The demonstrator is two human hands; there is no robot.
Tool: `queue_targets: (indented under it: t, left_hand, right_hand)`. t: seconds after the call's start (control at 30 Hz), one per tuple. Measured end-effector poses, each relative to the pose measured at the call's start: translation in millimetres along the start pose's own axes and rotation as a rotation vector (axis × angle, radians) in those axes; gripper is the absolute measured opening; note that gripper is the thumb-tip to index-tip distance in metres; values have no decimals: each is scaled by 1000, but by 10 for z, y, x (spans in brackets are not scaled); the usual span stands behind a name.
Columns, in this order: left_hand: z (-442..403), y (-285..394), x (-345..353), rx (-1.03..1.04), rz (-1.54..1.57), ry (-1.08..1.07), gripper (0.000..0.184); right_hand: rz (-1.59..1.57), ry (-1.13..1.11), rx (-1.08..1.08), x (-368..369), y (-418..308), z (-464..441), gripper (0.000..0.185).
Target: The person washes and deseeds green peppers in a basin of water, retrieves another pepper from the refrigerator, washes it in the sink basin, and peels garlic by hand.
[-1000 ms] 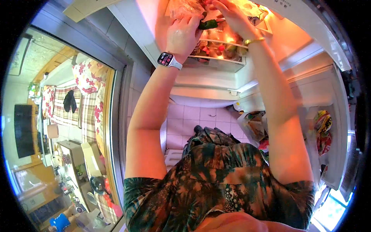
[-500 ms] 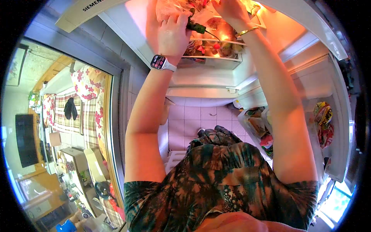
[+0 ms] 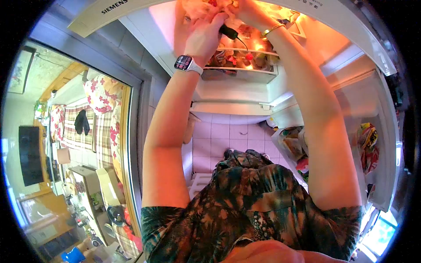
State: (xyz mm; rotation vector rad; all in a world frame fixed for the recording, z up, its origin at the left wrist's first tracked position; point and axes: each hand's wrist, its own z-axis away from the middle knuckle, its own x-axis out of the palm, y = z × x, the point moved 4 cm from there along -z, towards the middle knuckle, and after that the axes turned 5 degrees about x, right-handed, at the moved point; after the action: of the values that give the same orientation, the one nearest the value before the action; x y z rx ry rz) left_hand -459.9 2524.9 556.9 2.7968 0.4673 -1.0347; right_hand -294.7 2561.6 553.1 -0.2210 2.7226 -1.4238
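Observation:
Inside the lit refrigerator (image 3: 232,90), my left hand (image 3: 206,37) is closed round a dark green pepper-like vegetable (image 3: 229,32), whose thin stem points down to the right. A pale plastic bag (image 3: 193,9) lies beside and beyond that hand. My right hand (image 3: 243,9) reaches in at the top, close to the left one; its fingertips are partly hidden and blurred in the glare. Below both hands sits a clear drawer (image 3: 258,75) with red and dark items in it.
The open refrigerator door (image 3: 383,175) stands at the right, its bins holding colourful packages (image 3: 369,147). A door edge with lettering (image 3: 94,17) crosses the top left. At the left is a framed glass window (image 3: 137,144); pink floor tiles (image 3: 219,131) lie below.
My right hand has moved left, closer to my left hand. The green vegetable has turned, and its stem now points more steeply down.

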Motion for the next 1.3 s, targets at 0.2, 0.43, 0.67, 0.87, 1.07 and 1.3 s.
queue_targets:
  t: [0.2, 0.43, 0.67, 0.87, 1.07, 1.3]
  left_hand:
    - [-111, -141, 130, 65, 7, -149, 34]
    - [-158, -124, 112, 80, -114, -74, 32]
    - [-156, -201, 197, 175, 2, -130, 32]
    - [-137, -336, 268, -52, -20, -354, 37]
    - [-85, -268, 219, 109, -265, -46, 34]
    - [-53, -390, 222, -127, -74, -158, 37]
  right_hand:
    - [1407, 259, -574, -160, -628, 415, 18]
    - [1503, 211, -57, -629, 28, 256, 24]
    - [342, -47, 443, -100, -198, 421, 35]
    - [272, 204, 245, -357, -97, 453, 31]
    - [779, 575, 16, -637, -412, 592, 30]
    - [928, 563, 0, -643, -495, 534, 30]
